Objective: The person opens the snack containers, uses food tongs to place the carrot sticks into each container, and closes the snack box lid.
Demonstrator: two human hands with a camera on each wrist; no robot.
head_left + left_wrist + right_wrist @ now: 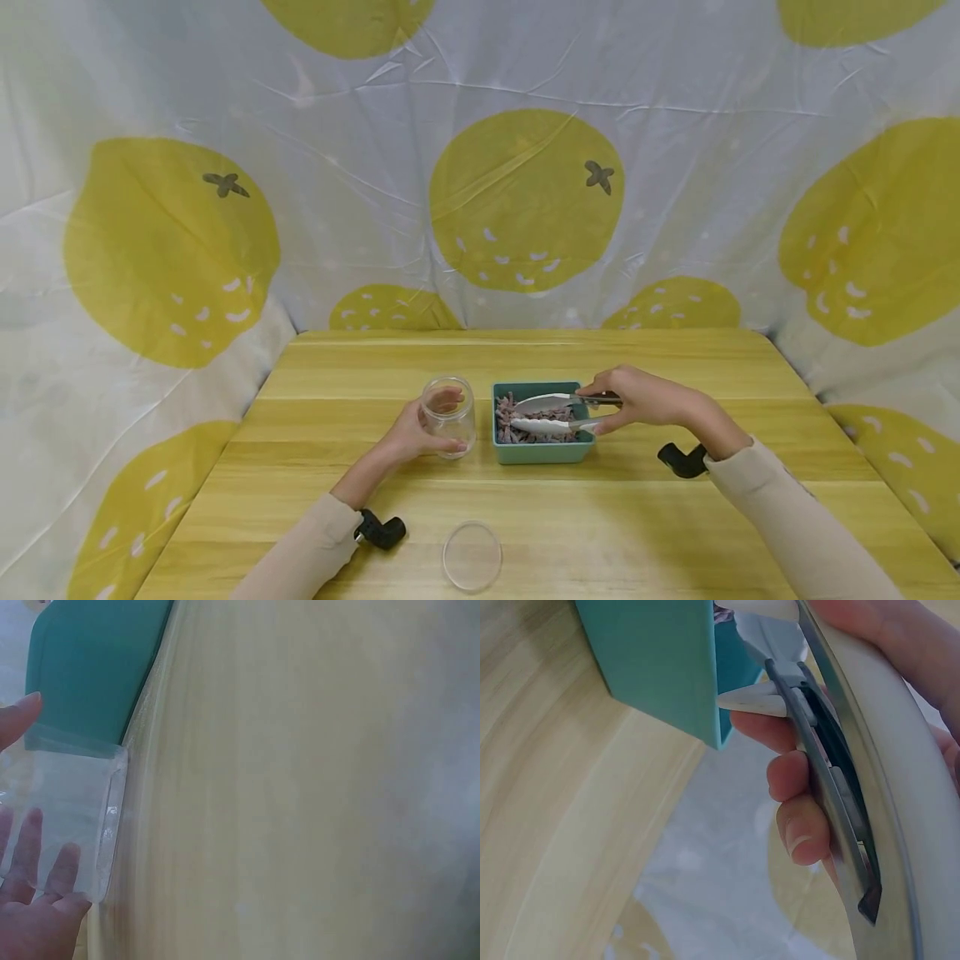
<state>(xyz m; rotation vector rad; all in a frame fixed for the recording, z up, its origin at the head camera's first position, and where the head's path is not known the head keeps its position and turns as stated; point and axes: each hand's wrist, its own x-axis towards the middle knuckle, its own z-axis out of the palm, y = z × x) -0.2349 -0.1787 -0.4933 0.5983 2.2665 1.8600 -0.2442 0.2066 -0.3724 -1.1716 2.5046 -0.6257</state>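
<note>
My left hand (416, 432) is wrapped round a clear, see-through jar (457, 421) that stands upright on the table with its mouth uncovered. In the left wrist view, fingers show through the jar wall (64, 802). My right hand (633, 398) grips a pair of tongs (577, 402) by their handles. The white heads of the tongs are spread apart and reach into a teal box (543, 454) of purplish-grey shreds (506, 412). From the right wrist, the tongs' handle (885, 750) runs close along the fingers, beside the box wall (656, 667).
A round clear disc, like a lid (472, 557), lies near the table's front edge. The wooden table (637, 525) has a lemon-print cloth (360, 192) behind it and at both sides. A black wrist camera mount (381, 530) sits by the left sleeve, another (682, 460) by the right.
</note>
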